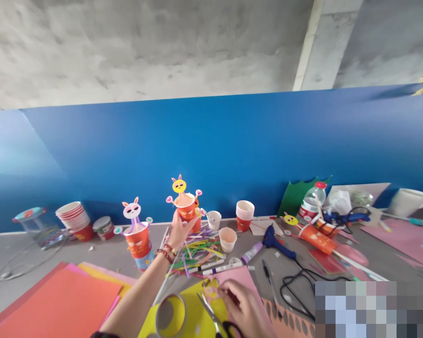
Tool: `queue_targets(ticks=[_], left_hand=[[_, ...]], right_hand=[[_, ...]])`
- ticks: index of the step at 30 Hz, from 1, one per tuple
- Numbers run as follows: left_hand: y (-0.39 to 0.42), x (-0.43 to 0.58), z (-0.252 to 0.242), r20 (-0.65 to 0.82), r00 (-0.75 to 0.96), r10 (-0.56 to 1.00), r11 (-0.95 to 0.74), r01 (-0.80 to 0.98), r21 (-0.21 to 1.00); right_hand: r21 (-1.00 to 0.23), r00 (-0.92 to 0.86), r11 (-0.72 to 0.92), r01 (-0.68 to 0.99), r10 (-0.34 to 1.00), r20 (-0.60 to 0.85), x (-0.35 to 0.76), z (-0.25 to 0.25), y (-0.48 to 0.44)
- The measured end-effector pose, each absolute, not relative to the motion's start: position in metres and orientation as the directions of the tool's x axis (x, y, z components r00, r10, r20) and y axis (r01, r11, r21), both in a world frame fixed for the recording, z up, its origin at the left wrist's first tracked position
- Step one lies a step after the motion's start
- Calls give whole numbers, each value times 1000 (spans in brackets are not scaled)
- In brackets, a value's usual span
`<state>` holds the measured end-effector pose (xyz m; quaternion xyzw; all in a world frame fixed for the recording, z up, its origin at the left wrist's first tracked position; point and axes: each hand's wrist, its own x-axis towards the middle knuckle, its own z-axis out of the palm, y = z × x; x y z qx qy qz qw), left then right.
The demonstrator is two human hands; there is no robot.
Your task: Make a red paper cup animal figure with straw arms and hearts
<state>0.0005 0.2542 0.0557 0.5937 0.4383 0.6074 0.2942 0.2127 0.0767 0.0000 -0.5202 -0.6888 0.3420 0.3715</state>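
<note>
My left hand [180,230] reaches far across the table, closed around an orange paper cup [186,203]. A yellow paper rabbit head [179,186] rises from that cup, with small pink-and-white paws at its sides. Close to me, my right hand [245,305] has its fingers curled and pinched together; what they hold, if anything, I cannot make out. Scissors [211,312] lie beside it with black handles partly beneath the hand. Small pink and yellow paper pieces [211,287] are by its fingertips, over a yellow sheet [193,305]. A tape roll [170,315] stands to the left.
Another rabbit cup [138,239] stands left of my forearm. Colored pipe cleaners [204,249] are heaped mid-table. A blue glue gun [278,243] trails its black cord to the right. Stacked cups [74,218], paper sheets [56,300] and a bottle [313,199] line the table below a blue partition.
</note>
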Motion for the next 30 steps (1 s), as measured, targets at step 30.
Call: queue_targets(ticks=[30], left_hand=[[113, 18, 74, 314, 407, 858, -315, -66, 947]], right_hand=[[-970, -265, 205, -128, 936, 232, 201, 3, 65]])
